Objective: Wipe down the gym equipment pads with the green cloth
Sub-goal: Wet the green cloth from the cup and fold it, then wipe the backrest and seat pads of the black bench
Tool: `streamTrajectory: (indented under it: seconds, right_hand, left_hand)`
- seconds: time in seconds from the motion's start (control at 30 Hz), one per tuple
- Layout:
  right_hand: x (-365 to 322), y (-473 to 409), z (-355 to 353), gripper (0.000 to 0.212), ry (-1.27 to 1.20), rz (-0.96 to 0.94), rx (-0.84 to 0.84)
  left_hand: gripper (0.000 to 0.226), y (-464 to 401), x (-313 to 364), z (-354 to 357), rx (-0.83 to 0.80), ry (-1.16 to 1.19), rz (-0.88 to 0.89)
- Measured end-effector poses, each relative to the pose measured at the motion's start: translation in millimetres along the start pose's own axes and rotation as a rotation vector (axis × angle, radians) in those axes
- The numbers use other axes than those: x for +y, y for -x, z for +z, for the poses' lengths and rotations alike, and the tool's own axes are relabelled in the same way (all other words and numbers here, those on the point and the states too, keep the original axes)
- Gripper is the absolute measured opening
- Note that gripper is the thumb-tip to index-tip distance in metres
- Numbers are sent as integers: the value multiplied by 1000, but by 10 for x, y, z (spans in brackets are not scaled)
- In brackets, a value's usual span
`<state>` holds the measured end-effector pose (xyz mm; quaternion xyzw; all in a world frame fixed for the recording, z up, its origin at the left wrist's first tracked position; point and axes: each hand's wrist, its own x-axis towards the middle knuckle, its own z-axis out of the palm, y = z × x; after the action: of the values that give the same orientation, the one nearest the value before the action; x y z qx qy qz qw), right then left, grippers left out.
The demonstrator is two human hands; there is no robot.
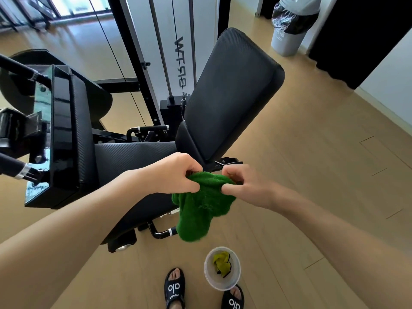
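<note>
Both hands meet in the air just near the seat's right edge. The left hand (178, 175) pinches the top of the green cloth (198, 208) with curled fingers, and the right hand (243, 186) grips the same bunched top edge from the other side, thumb and fingers closed on it. The cloth hangs crumpled below them, clear of the floor; its folds hide how it is gathered inside the fists, and it covers part of the bent metal handle (162, 233) at the seat's near end.

Behind the hands lies the black seat pad (133, 152), and to the right of it rises the tilted back pad (231, 92). On the left stands another padded block (75, 134) on a glossy black frame, its left side cut off by the picture's edge. Cables and a white panel with hard-to-read lettering stand beyond.

On the wooden floor (312, 175), near the person's sandalled feet, sits a small clear tub (222, 284) holding a yellow rag (221, 264). Far right, a bin (289, 34) with a black liner is partly cut off at the top.
</note>
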<state>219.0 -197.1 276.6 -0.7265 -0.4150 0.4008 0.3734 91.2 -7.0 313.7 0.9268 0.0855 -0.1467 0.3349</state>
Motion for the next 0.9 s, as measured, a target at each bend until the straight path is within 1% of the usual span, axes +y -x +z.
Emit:
streamTrajectory:
  seconds: [0.1, 0.13, 0.23, 0.3, 0.33, 0.37, 0.5, 0.53, 0.6, 0.7, 0.73, 0.8, 0.83, 0.9]
  right_hand:
    - [-53, 67, -96, 8, 53, -14, -77]
    - [-62, 80, -130, 7, 47, -14, -94]
    - [-63, 108, -256, 13, -24, -26, -119]
    - [-61, 94, -355, 5, 22, -65, -100]
    - [-72, 76, -407, 3, 76, -84, -88]
    - [-89, 51, -458, 7, 153, -113, -84]
    - [-265, -178, -637, 11, 672, -349, -98]
    - [-335, -256, -677, 14, 760, -396, -87]
    - [-472, -400, -736, 18, 821, -457, -83]
    - [-629, -656, -762, 19, 771, -477, -99]
    - [-674, -750, -769, 17, 810, -478, -100]
    - [-761, -920, -800, 8, 1021, -442, -85]
    - [-802, -1061, -858, 11, 1132, -378, -60]
    - [-898, -1302, -998, 10, 1300, -279, 37]
  left_hand:
    - [22, -73, 161, -58, 83, -93, 55]
    - [22, -93, 202, -85, 101, -118, 68]
    - [18, -145, 254, -177, 160, -184, 69]
    - [18, -186, 253, -251, 186, -258, 71]
    - [18, -203, 247, -287, 191, -301, 76]
    - [18, -221, 235, -317, 191, -335, 80]
    - [18, -355, 105, -464, 191, -424, 65]
    - [17, -407, 52, -517, 188, -440, 66]
    - [15, -513, -52, -628, 178, -467, 104]
    - [10, -712, -228, -876, 168, -470, 186]
    - [8, -795, -294, -976, 173, -476, 209]
    - [4, -928, -438, -1123, 180, -462, 232]
    - [4, -1017, -548, -1225, 188, -433, 237]
    - [13, -1190, -691, -1373, 205, -391, 240]
